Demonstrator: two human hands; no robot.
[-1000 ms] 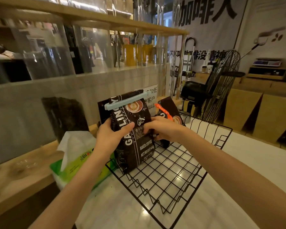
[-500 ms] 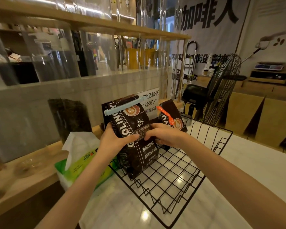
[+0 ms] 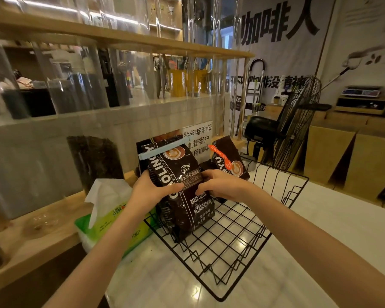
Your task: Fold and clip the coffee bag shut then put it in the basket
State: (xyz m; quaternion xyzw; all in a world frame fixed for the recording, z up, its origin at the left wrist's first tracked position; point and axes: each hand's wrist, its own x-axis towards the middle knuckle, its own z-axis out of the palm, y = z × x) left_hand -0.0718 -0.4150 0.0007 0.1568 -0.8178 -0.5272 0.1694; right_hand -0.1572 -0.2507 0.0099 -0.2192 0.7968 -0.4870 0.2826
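We hold the coffee bag (image 3: 182, 192) upright between both hands, its base resting in the near left corner of the wire basket (image 3: 238, 245). The left hand (image 3: 151, 192) wraps the bag's left edge, thumb across the front; the right hand (image 3: 220, 185) closes on the right edge, fingers curled over the label. The pale blue clip (image 3: 165, 147) sits across the folded top, above both hands. We judge the bag moderately heavy, soft-walled and glossy, hence prone to slipping; grip at mid-height on both side edges, not by the clip. A second bag (image 3: 231, 161) stands just beyond the right hand.
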